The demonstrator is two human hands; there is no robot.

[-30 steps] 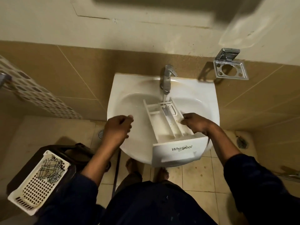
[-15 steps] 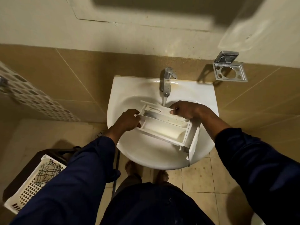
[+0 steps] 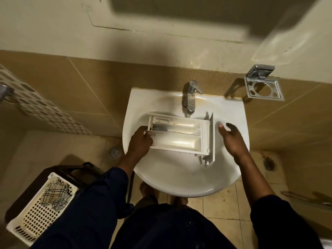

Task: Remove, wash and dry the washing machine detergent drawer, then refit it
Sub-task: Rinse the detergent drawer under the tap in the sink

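Observation:
The white detergent drawer (image 3: 181,135) lies crosswise in the white wash basin (image 3: 179,180), compartments up, its front panel at the right end. Orange-brown stains show in its rear compartment. My left hand (image 3: 140,142) grips the drawer's left end, fingers curled round its edge. My right hand (image 3: 231,139) hovers just right of the front panel with its fingers straight and holds nothing. The chrome tap (image 3: 190,97) stands behind the drawer; I see no water running.
A chrome tumbler holder (image 3: 264,87) juts from the tiled wall at right. A white plastic basket (image 3: 41,211) sits on a dark stool at lower left. Floor drains (image 3: 115,151) lie beside the basin. My bare feet (image 3: 149,191) stand under it.
The drawer has swung from lengthwise under the tap to crosswise in the basin. My left hand took hold of its left end; my right hand let go and moved right.

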